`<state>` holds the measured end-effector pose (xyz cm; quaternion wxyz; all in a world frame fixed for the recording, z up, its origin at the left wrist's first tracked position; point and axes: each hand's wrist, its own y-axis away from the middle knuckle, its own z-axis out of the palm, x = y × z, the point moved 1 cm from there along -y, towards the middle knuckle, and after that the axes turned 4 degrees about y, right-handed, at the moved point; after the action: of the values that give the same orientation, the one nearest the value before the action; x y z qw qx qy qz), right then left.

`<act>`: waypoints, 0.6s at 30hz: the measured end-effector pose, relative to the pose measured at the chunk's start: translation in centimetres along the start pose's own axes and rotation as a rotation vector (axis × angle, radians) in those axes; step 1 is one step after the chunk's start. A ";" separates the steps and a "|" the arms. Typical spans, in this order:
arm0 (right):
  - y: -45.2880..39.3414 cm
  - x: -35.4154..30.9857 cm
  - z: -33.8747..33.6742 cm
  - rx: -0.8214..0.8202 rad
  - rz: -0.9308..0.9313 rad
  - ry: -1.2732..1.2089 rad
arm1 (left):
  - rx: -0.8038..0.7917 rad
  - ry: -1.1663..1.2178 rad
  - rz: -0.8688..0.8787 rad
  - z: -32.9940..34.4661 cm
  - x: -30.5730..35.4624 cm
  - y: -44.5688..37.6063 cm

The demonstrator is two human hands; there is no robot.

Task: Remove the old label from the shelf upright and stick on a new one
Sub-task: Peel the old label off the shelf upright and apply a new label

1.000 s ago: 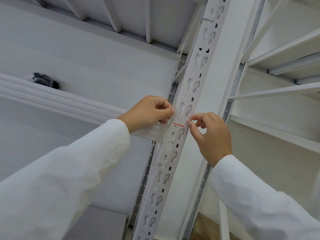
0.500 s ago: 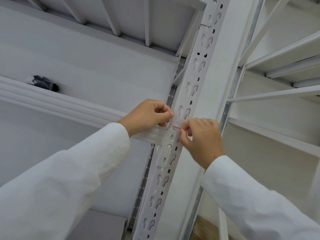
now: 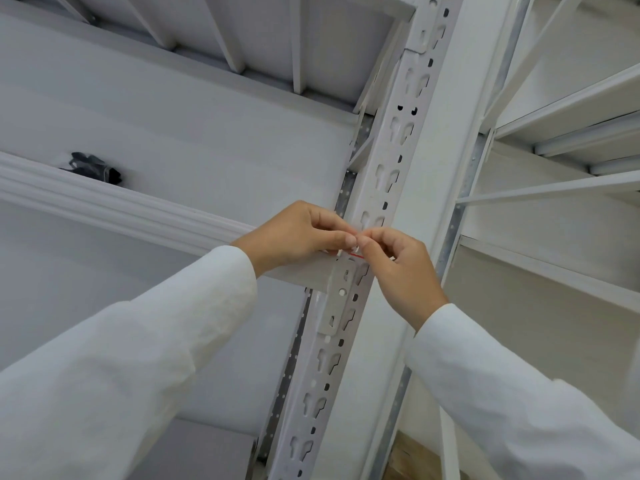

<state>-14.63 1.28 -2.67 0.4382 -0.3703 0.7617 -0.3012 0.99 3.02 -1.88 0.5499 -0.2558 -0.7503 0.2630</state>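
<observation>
On the slotted white shelf upright, just above the beam bracket, sits a small label with a red edge; no writing on it can be read. The left hand and right hand meet there, fingertips touching, both curled with thumb and forefinger pinching at the label. Both arms reach upward in white sleeves. A dark bundle lies on the shelf to the left.
</observation>
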 end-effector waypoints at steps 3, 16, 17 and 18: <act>-0.1 -0.1 -0.1 0.005 0.003 -0.012 | 0.000 0.021 -0.008 -0.1 0.0 0.0; -0.9 1.4 -1.0 0.195 -0.464 0.720 | 0.175 0.035 -0.052 -0.3 -0.3 -0.8; -0.9 1.3 -0.6 0.179 -0.485 0.754 | 0.176 0.030 -0.056 -0.3 -0.4 -0.9; -0.8 1.2 -0.2 0.169 -0.496 0.771 | 0.175 0.026 -0.058 -0.3 -0.4 -0.9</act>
<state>-14.96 -0.12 -2.45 0.0668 -0.3652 0.7303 -0.5735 1.27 2.11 -1.46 0.5874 -0.1882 -0.7243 0.3080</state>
